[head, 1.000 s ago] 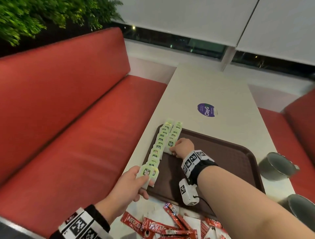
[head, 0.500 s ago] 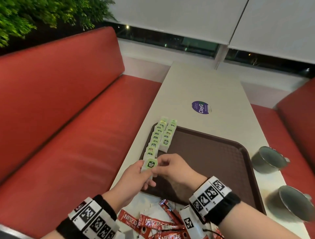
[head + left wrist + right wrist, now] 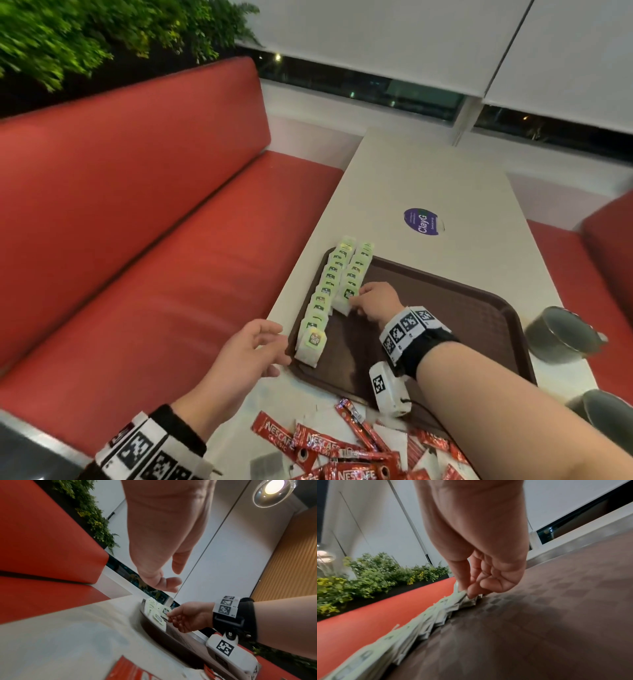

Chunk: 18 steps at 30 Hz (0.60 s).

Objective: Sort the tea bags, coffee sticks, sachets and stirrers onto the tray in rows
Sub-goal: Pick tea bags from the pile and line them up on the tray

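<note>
Head view: dark brown rectangular plastic tray (image 3: 479, 318) sits on the long off-white table (image 3: 445, 178). 2 overlapping rows of pale green tea bags (image 3: 327, 291) run along the tray's 9 o'clock edge, from the near rim toward 12 o'clock; the inner row is shorter.

Right hand (image 3: 376, 301) is at the near end of the inner row, thumb and fingers pinching the nearest pale green tea bag (image 3: 347, 298) of that row; right-wrist view confirms fingertips (image 3: 471, 593) closed on the bag, which touches the tray floor.

Left hand (image 3: 246, 356) hovers just beside the tray's 9 o'clock rim, near the front bag of the outer row, fingers relaxed, holding nothing.

Red coffee sticks (image 3: 318, 442) and white sachets (image 3: 387, 442) lie in a loose pile on the table at 6 o'clock of the tray. 2 grey metal cups (image 3: 561, 337) stand at 3 o'clock.
</note>
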Motion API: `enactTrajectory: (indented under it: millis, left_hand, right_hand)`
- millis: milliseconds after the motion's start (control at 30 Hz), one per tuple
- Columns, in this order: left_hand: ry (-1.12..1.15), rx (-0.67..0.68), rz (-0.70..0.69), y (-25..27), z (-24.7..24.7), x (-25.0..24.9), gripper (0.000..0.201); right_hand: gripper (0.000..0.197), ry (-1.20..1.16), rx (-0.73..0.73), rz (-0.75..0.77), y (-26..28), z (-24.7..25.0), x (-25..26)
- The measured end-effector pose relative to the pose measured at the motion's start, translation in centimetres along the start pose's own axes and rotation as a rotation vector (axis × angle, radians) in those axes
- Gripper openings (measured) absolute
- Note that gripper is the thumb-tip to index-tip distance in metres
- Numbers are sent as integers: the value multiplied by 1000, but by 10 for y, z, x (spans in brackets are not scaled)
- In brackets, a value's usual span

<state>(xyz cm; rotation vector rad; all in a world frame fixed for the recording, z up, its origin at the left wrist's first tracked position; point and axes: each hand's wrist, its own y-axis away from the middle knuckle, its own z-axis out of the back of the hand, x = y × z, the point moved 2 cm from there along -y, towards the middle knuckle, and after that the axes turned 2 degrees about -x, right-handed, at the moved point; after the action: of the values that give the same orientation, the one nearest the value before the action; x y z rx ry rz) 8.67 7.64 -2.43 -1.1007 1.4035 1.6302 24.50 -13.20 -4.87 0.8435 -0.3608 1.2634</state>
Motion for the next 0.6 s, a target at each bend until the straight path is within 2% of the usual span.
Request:
enactTrajectory:
  millis: [67,167,267,367,467,600]
  left_hand:
    - [21,-39,6,2,11,5,13]
    - [45,-77,15,5,23,11,14]
    - [23,-83,-2,12,30,15,13]
    - [-67,-71,-36,24,36,18,9]
    - [-301,0,-89,43,41,22,7]
    - [-743,230,-140,70,38,35,13]
  right_hand:
    - [30,108,14,8,-7,-2,5]
    - [9,250,-26,48,-7,1,17]
    - [26,382,-80,114,1,7,25]
    - [28,325,-124,173,16,16,26]
    - [17,245,-111,271,48,24,23]
    - [6,175,-32,434,124,39,7]
